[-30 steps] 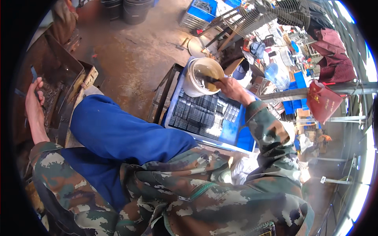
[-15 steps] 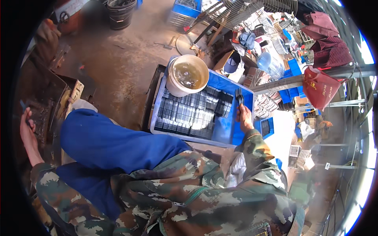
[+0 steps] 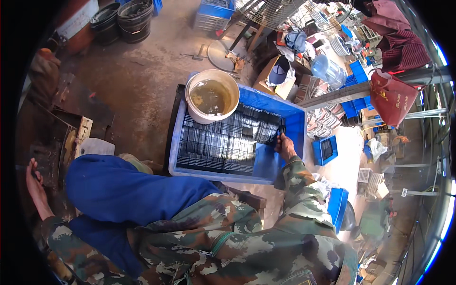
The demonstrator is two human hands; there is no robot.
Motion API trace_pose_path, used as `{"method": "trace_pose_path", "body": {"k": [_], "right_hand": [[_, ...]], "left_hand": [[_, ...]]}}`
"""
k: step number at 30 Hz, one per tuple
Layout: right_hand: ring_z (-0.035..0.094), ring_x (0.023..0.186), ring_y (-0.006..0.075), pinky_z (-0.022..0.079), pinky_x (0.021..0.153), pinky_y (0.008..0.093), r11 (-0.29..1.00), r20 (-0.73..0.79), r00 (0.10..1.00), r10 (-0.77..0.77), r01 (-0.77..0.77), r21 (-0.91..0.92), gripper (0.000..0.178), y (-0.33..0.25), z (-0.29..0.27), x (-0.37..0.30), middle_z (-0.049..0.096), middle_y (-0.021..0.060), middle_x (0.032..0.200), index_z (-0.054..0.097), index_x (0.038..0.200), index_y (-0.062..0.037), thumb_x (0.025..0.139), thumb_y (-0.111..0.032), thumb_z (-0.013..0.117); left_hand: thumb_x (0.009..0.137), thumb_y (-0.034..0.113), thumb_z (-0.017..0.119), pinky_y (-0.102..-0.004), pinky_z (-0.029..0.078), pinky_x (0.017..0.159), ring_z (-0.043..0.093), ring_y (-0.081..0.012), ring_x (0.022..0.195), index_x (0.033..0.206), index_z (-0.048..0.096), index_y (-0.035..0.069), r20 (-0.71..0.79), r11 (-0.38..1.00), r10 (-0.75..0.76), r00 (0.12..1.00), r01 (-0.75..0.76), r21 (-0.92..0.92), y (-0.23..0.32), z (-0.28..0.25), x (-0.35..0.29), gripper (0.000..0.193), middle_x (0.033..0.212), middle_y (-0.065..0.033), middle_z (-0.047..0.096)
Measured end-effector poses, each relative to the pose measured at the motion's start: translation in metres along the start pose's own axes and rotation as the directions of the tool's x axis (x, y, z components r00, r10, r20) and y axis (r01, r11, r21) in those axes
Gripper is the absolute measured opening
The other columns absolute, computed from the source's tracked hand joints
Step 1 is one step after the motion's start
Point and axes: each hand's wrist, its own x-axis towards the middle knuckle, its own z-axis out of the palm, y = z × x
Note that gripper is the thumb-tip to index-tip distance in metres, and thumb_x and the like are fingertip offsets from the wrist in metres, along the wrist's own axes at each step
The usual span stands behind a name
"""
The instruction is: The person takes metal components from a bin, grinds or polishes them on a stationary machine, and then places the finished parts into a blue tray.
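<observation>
My right hand [image 3: 286,147] is closed on a dark fork [image 3: 282,129], at the right part of a blue crate [image 3: 266,178]. The fork meets the end of the packed rows of dark, shiny metal pieces [image 3: 216,147], which look like stacked forks. Whether my fingers hold one fork or a few, I cannot tell. Far off at the left edge, my left hand [image 3: 35,185] is beside a dark, worn bench or machine [image 3: 52,147]. Its fingers are curled, and what they hold, if anything, is too small to make out.
A white bucket of murky water [image 3: 212,96] stands on the crate's far left corner. Black buckets [image 3: 135,21] are on the floor beyond. A wire fan guard [image 3: 270,14], a cardboard box with a cap [image 3: 278,71] and a small blue crate [image 3: 326,150] lie around.
My right hand has lowered the fork from above the crate's right side to the end of the rows. My left hand has moved slightly nearer. The view has shifted.
</observation>
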Motion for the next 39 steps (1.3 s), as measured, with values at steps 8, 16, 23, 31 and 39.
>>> {"method": "trace_pose_path", "body": {"k": [8,16,23,31,39], "right_hand": [[0.048,0.049,0.0146,0.044,0.043,0.0322,0.937,-0.169,0.935,-0.312,0.273,-0.219,0.039,0.009,0.007,0.015,0.054,0.0052,0.074,0.048,0.127,-0.0097,0.097,-0.031,0.060],[0.065,0.101,0.0409,0.052,0.086,0.0462,0.445,-0.031,0.674,-0.738,0.452,-0.773,0.047,0.016,-0.003,0.038,0.065,0.0259,0.114,0.051,0.132,-0.0004,0.092,-0.022,0.064],[0.060,0.105,0.0414,0.050,0.088,0.0428,0.314,0.043,0.738,-0.673,0.338,-0.887,0.042,0.015,-0.007,0.049,0.065,0.0226,0.115,0.055,0.129,-0.0001,0.093,-0.022,0.054],[0.062,0.101,0.0492,0.049,0.092,0.0524,0.314,-0.101,0.860,-0.499,0.071,-0.947,0.041,-0.002,0.003,0.006,0.060,0.0246,0.116,0.057,0.129,-0.0119,0.092,-0.029,0.053],[0.057,0.120,0.0407,0.045,0.102,0.0463,0.558,-0.153,0.886,-0.437,0.133,-0.819,0.052,-0.014,0.012,0.006,0.063,0.0235,0.124,0.057,0.133,-0.0073,0.090,-0.036,0.061]], "left_hand": [[0.099,0.031,0.055,-0.0176,0.027,0.053,0.040,0.0005,0.063,0.127,0.064,0.011,0.042,0.998,-0.034,0.999,0.032,0.050,-0.004,0.006,0.016,0.036,0.115,0.0045,0.064],[0.097,0.033,0.059,-0.0172,0.027,0.055,0.039,0.0007,0.062,0.126,0.065,0.013,0.023,0.996,-0.049,0.999,0.047,0.073,0.003,0.014,0.007,0.036,0.114,0.0054,0.063],[0.093,0.034,0.063,-0.0181,0.029,0.059,0.040,0.0003,0.065,0.124,0.067,0.015,0.008,0.988,-0.073,0.997,0.071,0.139,0.007,0.018,0.009,0.037,0.113,0.0071,0.063],[0.096,0.035,0.057,-0.0178,0.031,0.068,0.042,0.0022,0.076,0.122,0.069,0.018,0.028,0.995,-0.034,0.999,0.032,0.094,-0.006,0.030,0.018,0.033,0.110,0.0121,0.063],[0.095,0.035,0.060,-0.0195,0.029,0.062,0.040,0.0002,0.065,0.120,0.069,0.017,-0.022,0.993,-0.079,0.997,0.081,0.091,0.007,0.037,-0.012,0.032,0.101,0.0103,0.062]]}}
